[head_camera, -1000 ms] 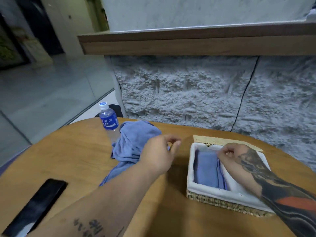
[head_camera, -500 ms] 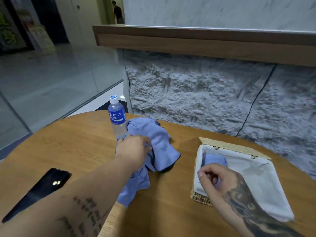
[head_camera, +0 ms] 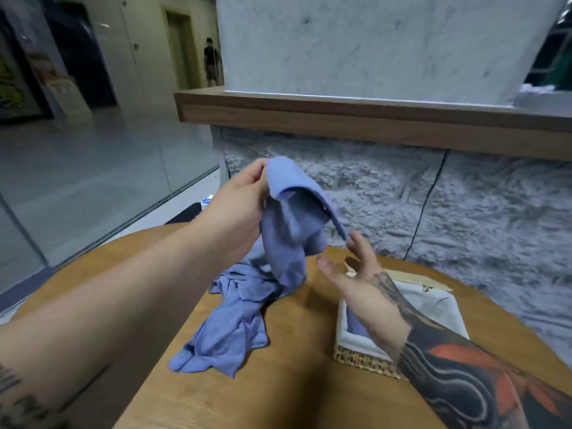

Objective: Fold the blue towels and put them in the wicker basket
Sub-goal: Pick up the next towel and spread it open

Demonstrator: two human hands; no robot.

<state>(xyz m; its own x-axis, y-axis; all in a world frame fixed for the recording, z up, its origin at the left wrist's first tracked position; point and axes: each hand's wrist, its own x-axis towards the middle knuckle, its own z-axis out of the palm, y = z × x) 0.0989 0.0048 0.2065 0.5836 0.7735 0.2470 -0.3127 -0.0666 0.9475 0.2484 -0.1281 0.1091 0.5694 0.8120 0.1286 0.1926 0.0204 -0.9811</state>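
Observation:
My left hand (head_camera: 240,209) pinches a blue towel (head_camera: 291,224) and holds it up above the round wooden table (head_camera: 288,394); the cloth hangs crumpled from my fingers. My right hand (head_camera: 362,274) is open with spread fingers just right of the hanging towel, its fingertips near the towel's edge. A second blue towel (head_camera: 229,323) lies crumpled on the table below. The wicker basket (head_camera: 365,360) with a white liner sits at the right, partly behind my right forearm, with a folded blue towel (head_camera: 356,325) inside.
The cap of a water bottle (head_camera: 205,202) peeks out behind my left forearm. A rough stone wall (head_camera: 464,212) with a wooden ledge (head_camera: 371,119) rises just beyond the table. A person (head_camera: 212,61) stands far off in the hallway.
My left hand has lifted one blue towel off the heap into the air. My right hand has left the basket and risen, open, beside the towel. The camera has tilted up.

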